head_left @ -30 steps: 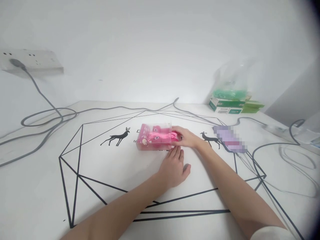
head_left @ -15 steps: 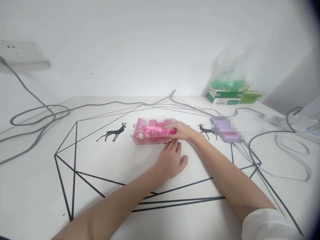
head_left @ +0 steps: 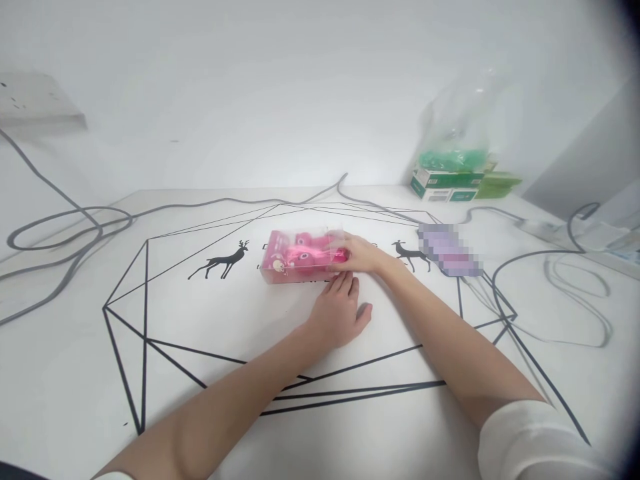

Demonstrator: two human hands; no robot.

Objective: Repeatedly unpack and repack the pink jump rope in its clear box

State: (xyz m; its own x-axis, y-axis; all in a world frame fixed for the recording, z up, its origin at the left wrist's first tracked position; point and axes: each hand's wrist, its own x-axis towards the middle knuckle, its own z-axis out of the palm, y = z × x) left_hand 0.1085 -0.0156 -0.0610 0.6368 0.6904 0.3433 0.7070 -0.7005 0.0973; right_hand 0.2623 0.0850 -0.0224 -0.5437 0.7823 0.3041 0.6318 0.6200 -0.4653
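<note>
A clear-and-pink box (head_left: 273, 272) lies flat near the middle of the bench (head_left: 250, 313), its long side roughly along the back edge; pink contents (head_left: 305, 259) show through it. The right hand (head_left: 356, 252) is at the box's right end, fingers bent about it; whether that grip is clenched, and whether the fingers are inside, I cannot tell. The left hand (head_left: 337, 310) lies palm down on the bench, its grip released, fingertips just beside the box's front side. 2 printed deer (head_left: 223, 259) flank the box. Toward the right edge lies a blurred purple item (head_left: 445, 252). Near the back right corner, green-and-white cartons (head_left: 445, 183) carry a plastic bag (head_left: 455, 130). A grey cord (head_left: 225, 199) follows the back edge and loops at the left edge, beneath a wall socket (head_left: 37, 100).
</note>
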